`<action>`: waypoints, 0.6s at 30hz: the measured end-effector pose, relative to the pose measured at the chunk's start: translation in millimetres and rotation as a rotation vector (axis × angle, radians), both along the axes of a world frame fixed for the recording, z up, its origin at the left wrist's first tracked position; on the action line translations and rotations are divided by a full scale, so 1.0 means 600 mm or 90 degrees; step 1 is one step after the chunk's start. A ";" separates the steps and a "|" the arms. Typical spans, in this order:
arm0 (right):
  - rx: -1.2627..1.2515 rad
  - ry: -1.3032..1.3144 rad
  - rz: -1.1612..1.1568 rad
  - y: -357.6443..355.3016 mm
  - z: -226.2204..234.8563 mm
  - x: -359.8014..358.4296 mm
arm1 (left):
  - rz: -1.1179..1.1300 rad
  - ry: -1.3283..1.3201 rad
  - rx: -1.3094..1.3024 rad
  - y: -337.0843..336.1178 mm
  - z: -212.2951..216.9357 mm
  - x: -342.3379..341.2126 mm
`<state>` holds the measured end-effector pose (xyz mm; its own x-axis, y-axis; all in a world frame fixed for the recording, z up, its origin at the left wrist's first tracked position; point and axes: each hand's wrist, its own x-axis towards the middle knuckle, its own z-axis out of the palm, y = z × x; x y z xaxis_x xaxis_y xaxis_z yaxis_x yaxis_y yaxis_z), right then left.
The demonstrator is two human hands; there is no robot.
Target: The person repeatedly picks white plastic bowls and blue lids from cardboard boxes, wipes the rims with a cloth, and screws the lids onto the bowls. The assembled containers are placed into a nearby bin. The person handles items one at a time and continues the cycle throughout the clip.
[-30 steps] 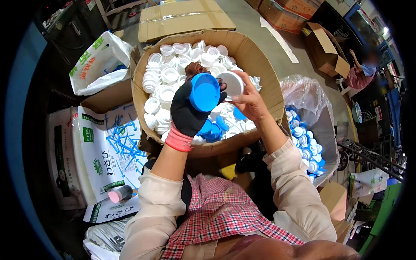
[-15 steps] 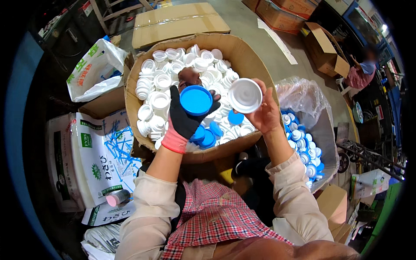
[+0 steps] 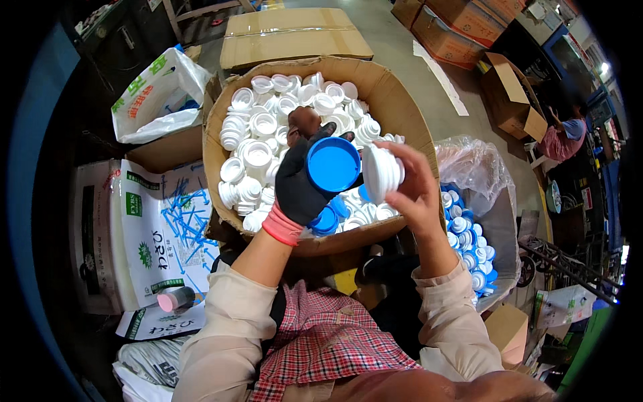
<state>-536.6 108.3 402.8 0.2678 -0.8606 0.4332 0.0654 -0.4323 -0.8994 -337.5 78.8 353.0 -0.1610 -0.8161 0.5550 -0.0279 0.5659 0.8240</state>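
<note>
Since half a second ago, right hand (image 3: 410,187) has turned its white cap (image 3: 382,173) edge-on, just right of the blue cap (image 3: 333,164) held in the gloved left hand (image 3: 299,184). Both grips hold caps above the cardboard box (image 3: 395,100) of white caps; a bag (image 3: 499,228) of assembled caps lies right.

Your left hand (image 3: 298,187), in a dark glove with a pink cuff, pinches a blue cap (image 3: 333,164) at its fingertips, open face toward you. Your bare right hand (image 3: 415,191) grips a white insert (image 3: 382,173) edge-on, just beside the cap but apart from it. Under both sets of fingers sits a cardboard box (image 3: 221,144) heaped with white inserts, with a few blue caps (image 3: 329,216) just below your left palm. Past your right wrist, a clear bag (image 3: 475,167) holds capped pieces (image 3: 469,241).
</note>
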 end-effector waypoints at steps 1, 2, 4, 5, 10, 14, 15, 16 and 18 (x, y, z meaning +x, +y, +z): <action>-0.079 0.082 -0.021 0.008 0.007 0.013 | 0.031 -0.039 -0.025 0.003 -0.003 0.000; -0.160 0.180 -0.061 0.013 0.011 0.021 | 0.003 0.025 0.016 0.000 -0.019 0.002; -0.274 0.281 -0.126 0.021 0.015 0.042 | -0.050 0.136 0.113 0.010 -0.019 0.003; -0.339 0.334 -0.165 0.023 0.017 0.050 | -0.072 0.196 0.164 0.018 -0.020 0.002; -0.403 0.398 -0.193 0.018 0.004 0.062 | -0.029 0.085 -0.004 0.037 0.019 0.009; -0.406 0.404 -0.199 0.017 -0.001 0.066 | -0.036 0.073 0.001 0.029 -0.003 0.008; -0.406 0.406 -0.201 0.016 -0.003 0.066 | -0.042 0.078 0.008 0.028 -0.004 0.008; -0.407 0.405 -0.201 0.016 -0.003 0.067 | -0.055 0.094 0.017 0.028 -0.003 0.007; -0.407 0.403 -0.202 0.016 -0.004 0.067 | -0.082 0.127 0.034 0.028 -0.001 0.006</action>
<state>-496.3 118.1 400.4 0.4081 -0.5844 0.7014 -0.5574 -0.7680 -0.3155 -333.7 95.7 352.5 -0.1570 -0.8254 0.5423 0.2072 0.5093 0.8352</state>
